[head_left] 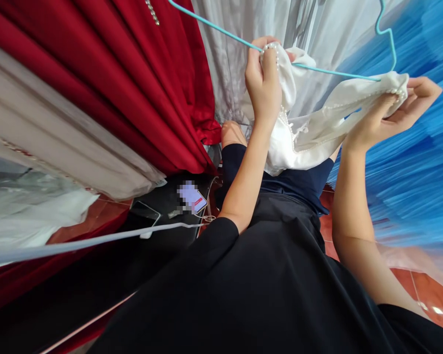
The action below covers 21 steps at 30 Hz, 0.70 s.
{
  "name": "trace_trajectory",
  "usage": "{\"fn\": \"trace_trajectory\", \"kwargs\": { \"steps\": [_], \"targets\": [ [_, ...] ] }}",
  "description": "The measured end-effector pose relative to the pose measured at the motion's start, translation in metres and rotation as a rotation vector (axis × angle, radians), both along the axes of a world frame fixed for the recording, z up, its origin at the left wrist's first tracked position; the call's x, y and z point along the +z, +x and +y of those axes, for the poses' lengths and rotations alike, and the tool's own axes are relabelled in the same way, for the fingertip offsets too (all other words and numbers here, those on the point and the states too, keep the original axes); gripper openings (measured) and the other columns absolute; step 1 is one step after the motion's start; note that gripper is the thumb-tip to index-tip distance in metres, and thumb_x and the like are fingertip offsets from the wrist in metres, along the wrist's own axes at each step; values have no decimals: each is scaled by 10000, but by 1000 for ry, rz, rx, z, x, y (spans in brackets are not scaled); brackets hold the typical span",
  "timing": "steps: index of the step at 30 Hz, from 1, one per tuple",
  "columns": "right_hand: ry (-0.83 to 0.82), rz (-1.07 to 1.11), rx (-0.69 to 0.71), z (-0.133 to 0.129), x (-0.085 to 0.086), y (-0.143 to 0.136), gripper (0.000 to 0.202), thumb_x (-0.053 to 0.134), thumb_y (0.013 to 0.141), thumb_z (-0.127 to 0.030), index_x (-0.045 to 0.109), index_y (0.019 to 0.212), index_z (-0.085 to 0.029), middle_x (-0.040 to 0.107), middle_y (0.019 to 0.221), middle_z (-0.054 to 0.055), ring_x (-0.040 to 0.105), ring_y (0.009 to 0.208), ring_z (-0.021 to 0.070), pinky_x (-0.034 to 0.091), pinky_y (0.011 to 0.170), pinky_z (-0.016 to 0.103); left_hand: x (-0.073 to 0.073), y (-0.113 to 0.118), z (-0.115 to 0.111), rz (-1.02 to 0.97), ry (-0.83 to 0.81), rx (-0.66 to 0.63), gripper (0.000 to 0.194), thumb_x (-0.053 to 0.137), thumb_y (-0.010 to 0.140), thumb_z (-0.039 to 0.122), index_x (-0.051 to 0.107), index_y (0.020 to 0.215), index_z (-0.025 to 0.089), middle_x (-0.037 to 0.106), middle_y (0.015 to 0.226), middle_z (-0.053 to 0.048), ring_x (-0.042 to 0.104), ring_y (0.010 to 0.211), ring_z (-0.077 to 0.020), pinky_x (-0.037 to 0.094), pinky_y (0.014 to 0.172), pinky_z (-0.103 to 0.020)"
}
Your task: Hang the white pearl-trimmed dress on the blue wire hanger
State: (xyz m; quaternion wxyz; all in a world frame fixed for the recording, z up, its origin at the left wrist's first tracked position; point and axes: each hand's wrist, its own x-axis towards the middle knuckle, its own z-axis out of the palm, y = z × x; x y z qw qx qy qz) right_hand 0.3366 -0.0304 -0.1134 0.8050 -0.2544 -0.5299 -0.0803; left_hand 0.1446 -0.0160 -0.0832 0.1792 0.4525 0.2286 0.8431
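Note:
A white garment with pearl-like beads along its edges hangs in front of my lap from a thin light-blue hanger. My left hand is closed round the garment's beaded edge, at the hanger's bar. On the other side, my right hand pinches the far beaded end of the cloth with its thumb on top, beside the hanger's tip. Between the hands the beaded edge sags in a loop. The left fingertips are mostly hidden behind the cloth.
Red fabric and pale fabric hang at the left. White drapery is behind the hanger, with blue ruffled fabric at the right. A phone and cables lie on a black surface.

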Motion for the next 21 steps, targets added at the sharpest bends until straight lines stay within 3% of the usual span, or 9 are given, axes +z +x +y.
{"fn": "trace_trajectory", "kwargs": {
  "steps": [3,6,9,12,16,18,21],
  "targets": [
    [-15,-224,95,-11,17,-24,175,491,964,-296,628,1072,-277,556,1021,-2,575,1001,156,480,898,370,-1,5,1,-34,-1,-31,285,315,994,-36,496,914,170,676,670,0,670,675,-130,492,690,-223],
    [-189,-462,211,-13,28,-46,336,484,970,-242,608,1245,-389,585,1200,-17,529,1183,190,427,1068,401,-1,8,1,-66,-51,-92,310,289,1015,-28,494,911,179,653,621,20,633,634,-129,489,683,-227],
    [-354,-476,280,-4,28,-59,235,470,982,-288,690,977,-370,628,938,1,575,935,194,476,919,387,0,5,-1,-57,-139,-136,323,289,1029,-26,480,895,198,601,584,53,586,598,-122,471,680,-226],
    [-396,-402,214,11,24,-59,216,504,949,-303,626,771,-315,563,779,18,524,803,199,462,808,371,-4,-3,0,58,-106,-134,322,357,993,-60,520,894,200,616,663,39,608,716,-137,467,757,-240],
    [-362,-377,125,25,27,-47,250,497,874,-193,501,631,-251,418,669,19,443,698,171,399,704,326,-21,-26,6,210,-137,15,359,560,888,-123,601,755,209,588,747,37,579,821,-138,440,802,-221],
    [-352,-392,100,27,30,-39,243,504,838,-154,487,611,-239,372,654,14,420,674,159,368,676,312,-29,-45,10,155,-183,99,375,561,856,-180,618,747,174,589,744,50,560,792,-109,440,780,-206],
    [-361,-432,82,24,36,-29,232,532,853,-177,530,632,-245,378,673,13,407,661,153,349,652,306,-31,-81,16,-18,-205,172,449,405,862,-285,576,839,129,571,713,94,518,700,-36,426,725,-168]
  ]
}}
